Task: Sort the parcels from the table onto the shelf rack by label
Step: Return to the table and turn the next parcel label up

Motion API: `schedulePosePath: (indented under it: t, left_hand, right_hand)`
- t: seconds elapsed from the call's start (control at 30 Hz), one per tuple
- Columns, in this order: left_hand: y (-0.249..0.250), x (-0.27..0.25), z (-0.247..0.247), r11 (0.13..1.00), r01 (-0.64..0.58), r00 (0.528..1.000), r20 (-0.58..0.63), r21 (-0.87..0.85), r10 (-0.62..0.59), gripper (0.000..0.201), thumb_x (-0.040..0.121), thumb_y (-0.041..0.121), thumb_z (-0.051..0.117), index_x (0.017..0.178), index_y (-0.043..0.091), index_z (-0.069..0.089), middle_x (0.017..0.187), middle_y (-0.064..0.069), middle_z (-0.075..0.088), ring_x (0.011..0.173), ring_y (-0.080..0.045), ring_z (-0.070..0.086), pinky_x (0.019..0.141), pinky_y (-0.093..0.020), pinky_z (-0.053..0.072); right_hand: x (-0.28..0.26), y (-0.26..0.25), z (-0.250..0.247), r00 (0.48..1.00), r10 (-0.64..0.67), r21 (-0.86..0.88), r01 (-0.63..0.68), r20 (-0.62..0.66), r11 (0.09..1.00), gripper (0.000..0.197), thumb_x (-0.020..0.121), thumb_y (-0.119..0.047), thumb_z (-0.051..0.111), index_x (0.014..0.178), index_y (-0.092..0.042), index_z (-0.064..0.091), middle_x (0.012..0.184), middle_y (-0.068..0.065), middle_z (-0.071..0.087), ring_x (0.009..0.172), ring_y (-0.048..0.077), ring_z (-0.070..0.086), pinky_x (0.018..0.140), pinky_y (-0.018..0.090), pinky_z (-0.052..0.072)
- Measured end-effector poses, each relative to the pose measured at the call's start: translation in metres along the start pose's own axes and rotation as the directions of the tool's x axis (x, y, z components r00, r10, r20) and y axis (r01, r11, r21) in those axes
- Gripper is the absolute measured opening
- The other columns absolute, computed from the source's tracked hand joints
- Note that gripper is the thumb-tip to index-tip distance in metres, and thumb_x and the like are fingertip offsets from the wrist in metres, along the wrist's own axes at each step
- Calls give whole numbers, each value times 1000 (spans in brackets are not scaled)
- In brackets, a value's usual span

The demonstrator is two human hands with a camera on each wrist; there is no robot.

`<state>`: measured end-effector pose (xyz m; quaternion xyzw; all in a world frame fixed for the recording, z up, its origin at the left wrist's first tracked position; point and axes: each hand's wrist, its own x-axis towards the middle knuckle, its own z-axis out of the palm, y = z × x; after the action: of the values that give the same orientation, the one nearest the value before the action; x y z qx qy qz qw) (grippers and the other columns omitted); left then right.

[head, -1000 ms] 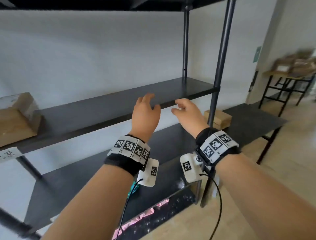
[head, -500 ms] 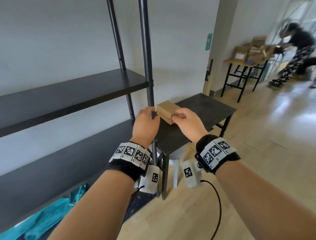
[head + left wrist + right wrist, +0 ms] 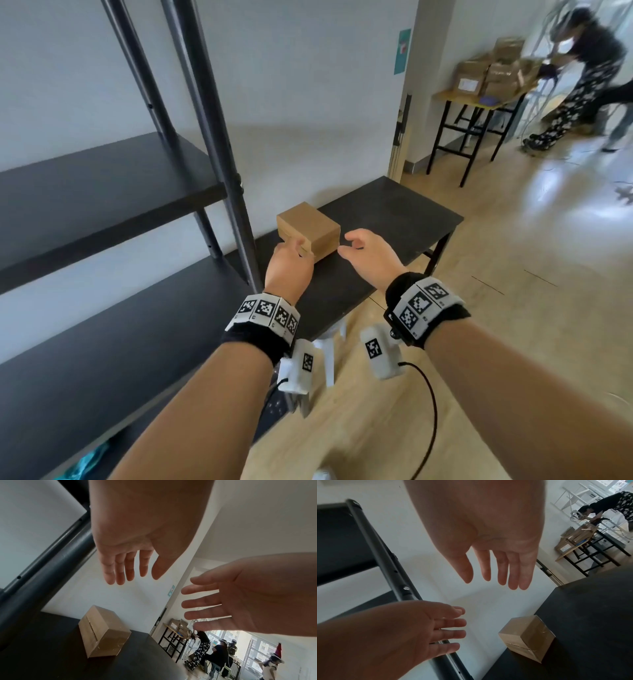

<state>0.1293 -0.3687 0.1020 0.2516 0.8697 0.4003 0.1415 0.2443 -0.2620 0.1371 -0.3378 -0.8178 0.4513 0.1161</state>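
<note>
Shelving is taking up the left of the head view: the dark shelf rack [image 3: 113, 192] is being shown with two bare boards and nothing on the parts in frame, so whatever has already been sorted cannot be judged from here. Just beside its upright post, a low black table [image 3: 394, 212] is carrying a single brown cardboard parcel [image 3: 308, 228], which is sitting near the table's rack-side edge with a taped seam running along one face; no label is being shown on any face in view, so its shelf cannot be told. Farther off, a second table [image 3: 479, 102] piled with boxes is being attended by another person [image 3: 589, 75]. Both of the wearer's hands are being held out toward the parcel with fingers straight and spread, gripping nothing: the left hand [image 3: 289, 267] is being seen in front of the parcel's near corner, and the wrist views are showing clear air between it and the cardboard, while the right hand [image 3: 371, 255] is being held just off the parcel's right side. Judged from this, one parcel at least is being left to lift, read and place, and the pickup itself is not yet being made
</note>
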Motion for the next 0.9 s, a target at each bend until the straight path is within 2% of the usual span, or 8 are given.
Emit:
schedulePosePath:
  t: [0.13, 0.23, 0.43, 0.6, 0.67, 0.73, 0.8, 0.9]
  left_hand:
    - [-1, 51, 16, 997, 68, 998, 15, -29, -68, 41, 97, 15, 51, 137, 10, 54, 136, -15, 59, 123, -32, 57, 97, -36, 46]
    - [-7, 81, 28, 993, 115, 993, 23, -24, -114, 44, 98, 18, 50, 141, 13, 51, 141, -12, 55, 126, -28, 55, 99, -32, 43]
    - [-16, 131, 52, 979, 204, 979, 27, -28, -203, 45, 99, 22, 49, 144, 17, 49, 142, -6, 54, 125, -22, 56, 89, -25, 40]
    - [-17, 170, 79, 938, 341, 940, -8, -61, -342, 29, 99, 17, 48, 126, 16, 60, 113, 6, 58, 109, -23, 60, 79, -28, 40]
    - [-14, 181, 91, 903, 418, 906, -32, -99, -423, 27, 101, 17, 46, 124, 18, 60, 105, 1, 53, 109, -26, 58, 78, -27, 36]
    - [-10, 193, 103, 854, 497, 861, -38, -153, -508, 36, 103, 18, 44, 137, 12, 54, 123, -10, 60, 124, -28, 55, 82, -25, 33]
    - [-8, 206, 112, 801, 564, 812, -45, -202, -583, 45, 105, 20, 41, 148, 8, 44, 147, -9, 51, 137, -26, 46, 92, -27, 36]
    - [-14, 222, 126, 719, 646, 737, -34, -257, -675, 54, 105, 25, 39, 156, 9, 28, 161, -9, 33, 147, -26, 32, 115, -34, 28]
  right_hand:
    - [55, 10, 3, 999, 32, -57, -31, 34, 998, 48, 96, -29, 55, 143, -17, 47, 138, 6, 55, 125, 20, 53, 89, 25, 38]
    - [89, 24, 4, 995, 77, -105, -71, 63, 992, 49, 97, -28, 55, 143, -16, 46, 139, 7, 54, 125, 22, 54, 90, 26, 39]
    - [162, 41, 4, 985, 101, -163, -78, 140, 983, 46, 97, -27, 54, 141, -14, 46, 133, 10, 57, 118, 23, 57, 83, 26, 40]
    - [233, 54, 6, 970, 44, -175, -1, 241, 985, 46, 97, -27, 55, 141, -14, 47, 132, 8, 58, 114, 23, 59, 79, 27, 40]
    - [260, 62, 7, 952, 42, -187, 17, 303, 982, 48, 97, -29, 55, 142, -15, 46, 135, 8, 56, 114, 23, 59, 78, 27, 40]
    - [284, 71, 8, 930, 26, -212, 57, 367, 976, 50, 97, -29, 54, 144, -15, 44, 138, 8, 54, 117, 23, 58, 79, 26, 39]
    - [307, 78, 8, 908, 12, -247, 102, 419, 964, 52, 98, -27, 54, 146, -13, 42, 137, 9, 55, 118, 25, 58, 80, 26, 41]
    - [334, 84, 13, 874, -4, -280, 161, 486, 946, 52, 98, -25, 53, 146, -12, 41, 134, 10, 58, 115, 27, 60, 84, 30, 45]
